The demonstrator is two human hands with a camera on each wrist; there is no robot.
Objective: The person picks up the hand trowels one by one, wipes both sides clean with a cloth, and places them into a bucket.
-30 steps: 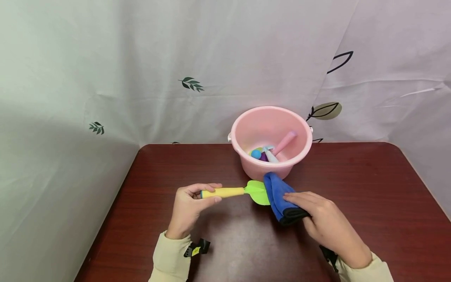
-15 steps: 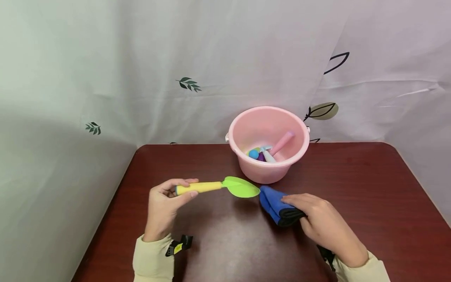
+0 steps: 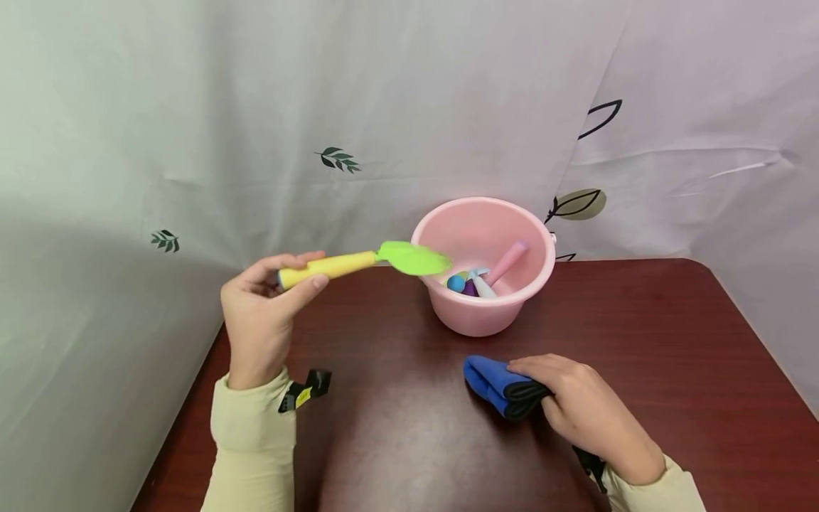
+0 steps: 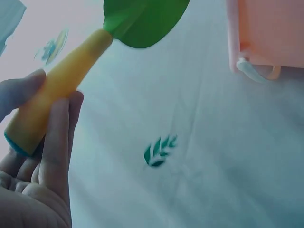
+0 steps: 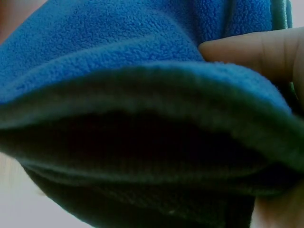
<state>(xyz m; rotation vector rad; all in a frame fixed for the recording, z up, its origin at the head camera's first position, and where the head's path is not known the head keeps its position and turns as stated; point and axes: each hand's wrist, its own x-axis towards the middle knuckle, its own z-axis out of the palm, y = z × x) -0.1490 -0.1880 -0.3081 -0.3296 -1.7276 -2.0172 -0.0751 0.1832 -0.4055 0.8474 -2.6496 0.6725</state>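
Observation:
My left hand (image 3: 259,313) pinches the yellow handle of a toy trowel (image 3: 329,267) between thumb and fingers, lifted off the table. Its green blade (image 3: 412,259) points right, and in the head view the tip overlaps the rim of a pink bucket (image 3: 476,316). In the left wrist view the trowel handle (image 4: 61,88) slants up with the thumb on one side and fingers on the other. Low over the table, in front of the bucket, my right hand (image 3: 589,402) grips a folded blue cloth (image 3: 493,380) with black edging. That cloth (image 5: 118,47) fills most of the right wrist view.
Inside the bucket lie a pink handle (image 3: 508,263), a blue ball (image 3: 456,283), a white piece (image 3: 484,286) and something purple (image 3: 470,288). The dark red table (image 3: 384,427) meets a pale curtain (image 3: 288,107) with leaf prints at the back and left.
The trowel has come away from the cloth, and my left hand has carried it left and up. My right hand and the cloth have sunk slightly.

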